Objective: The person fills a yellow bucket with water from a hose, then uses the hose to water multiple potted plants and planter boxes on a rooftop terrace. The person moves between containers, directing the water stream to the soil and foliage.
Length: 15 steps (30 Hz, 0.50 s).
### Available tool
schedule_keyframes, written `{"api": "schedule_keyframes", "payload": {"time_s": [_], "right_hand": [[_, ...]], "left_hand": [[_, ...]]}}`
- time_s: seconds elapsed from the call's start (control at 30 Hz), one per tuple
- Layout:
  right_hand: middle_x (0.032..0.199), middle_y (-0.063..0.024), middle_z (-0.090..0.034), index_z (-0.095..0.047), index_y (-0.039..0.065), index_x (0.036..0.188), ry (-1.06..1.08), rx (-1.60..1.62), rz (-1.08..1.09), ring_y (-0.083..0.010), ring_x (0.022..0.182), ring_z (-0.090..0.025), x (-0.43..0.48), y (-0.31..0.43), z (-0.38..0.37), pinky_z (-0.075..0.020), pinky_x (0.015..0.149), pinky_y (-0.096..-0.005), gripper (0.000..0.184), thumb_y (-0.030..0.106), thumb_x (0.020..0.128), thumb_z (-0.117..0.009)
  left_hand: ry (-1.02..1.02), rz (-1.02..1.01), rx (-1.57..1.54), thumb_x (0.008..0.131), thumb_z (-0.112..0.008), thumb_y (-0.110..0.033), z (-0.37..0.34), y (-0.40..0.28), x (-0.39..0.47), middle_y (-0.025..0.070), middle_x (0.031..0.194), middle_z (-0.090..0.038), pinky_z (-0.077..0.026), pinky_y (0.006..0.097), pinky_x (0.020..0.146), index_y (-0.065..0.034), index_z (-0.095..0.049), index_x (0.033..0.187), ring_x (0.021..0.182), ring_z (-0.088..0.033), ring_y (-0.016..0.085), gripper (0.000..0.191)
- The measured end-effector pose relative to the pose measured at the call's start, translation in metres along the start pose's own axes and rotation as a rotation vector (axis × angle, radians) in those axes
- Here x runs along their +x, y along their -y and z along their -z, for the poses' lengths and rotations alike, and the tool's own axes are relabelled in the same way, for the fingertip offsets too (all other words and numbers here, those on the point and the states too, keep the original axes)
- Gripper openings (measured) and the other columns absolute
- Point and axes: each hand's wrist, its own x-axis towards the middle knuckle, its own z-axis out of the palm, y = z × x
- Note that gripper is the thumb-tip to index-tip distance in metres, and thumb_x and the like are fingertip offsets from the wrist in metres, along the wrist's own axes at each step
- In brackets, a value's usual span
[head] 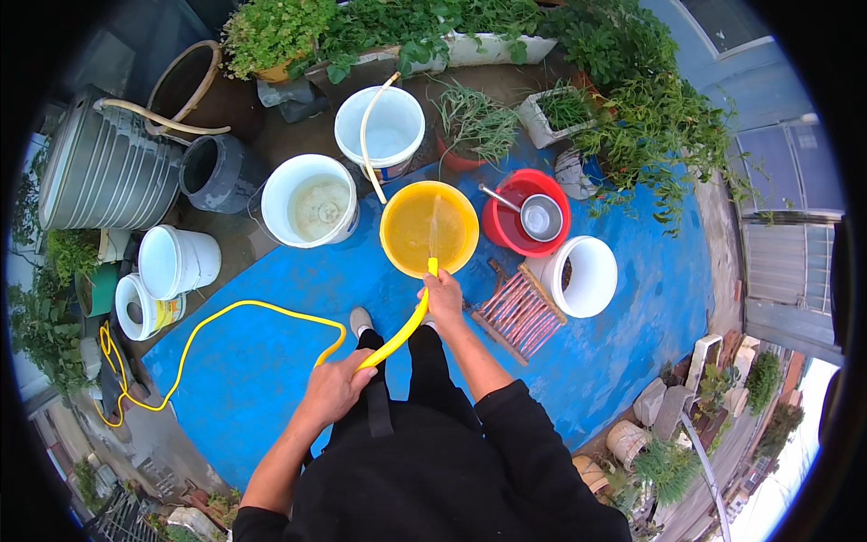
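Observation:
My right hand grips a yellow hose just behind its end. Further back along the same hose, my left hand is closed around it. Water runs from the hose into a yellow bucket, which holds some water. To its right stands a red bucket with a metal ladle in it. Left of the yellow bucket is a white bucket with a little cloudy water. Behind is another white bucket, with a pale hose lying across it.
A small folding stool and a tilted white bucket are at right on the blue mat. The yellow hose trails left over the mat. Dark tubs, a large ribbed container and planters line the far side.

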Motion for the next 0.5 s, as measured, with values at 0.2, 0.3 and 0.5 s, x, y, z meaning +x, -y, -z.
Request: {"api": "schedule_keyframes", "payload": {"time_s": [0.2,0.3,0.5], "right_hand": [[0.067,-0.0056,-0.056,-0.059,0.003,0.111,0.109,-0.05,0.002,-0.0142,0.054,-0.055,0.003,-0.017,-0.01,-0.0472,0.047,-0.0274,0.026,0.023,0.094,-0.053],[0.067,-0.0052,-0.057,-0.059,0.004,0.108,0.155,-0.124,-0.042,-0.0144,0.054,-0.057,-0.002,-0.014,-0.01,-0.0468,0.046,-0.027,0.025,0.023,0.094,-0.053],[0.068,-0.0049,-0.058,-0.058,0.004,0.102,0.206,-0.181,-0.083,-0.0149,0.055,-0.057,-0.004,-0.012,-0.008,-0.0471,0.047,-0.0281,0.022,0.024,0.095,-0.053]], "left_hand": [[-0.014,-0.017,0.014,0.092,-0.058,-0.029,0.002,0.003,-0.012,0.0204,0.076,-0.063,-0.047,0.0474,0.064,-0.0079,-0.061,0.117,0.071,-0.061,0.041,0.033],[-0.031,-0.029,0.039,0.092,-0.059,-0.027,-0.002,0.007,-0.015,0.016,0.07,-0.063,-0.048,0.0451,0.064,-0.0109,-0.061,0.115,0.068,-0.062,0.036,0.028],[-0.028,-0.049,0.041,0.093,-0.059,-0.028,-0.003,0.007,-0.017,0.0146,0.07,-0.064,-0.049,0.0437,0.066,-0.0116,-0.061,0.116,0.067,-0.063,0.034,0.029]]}}
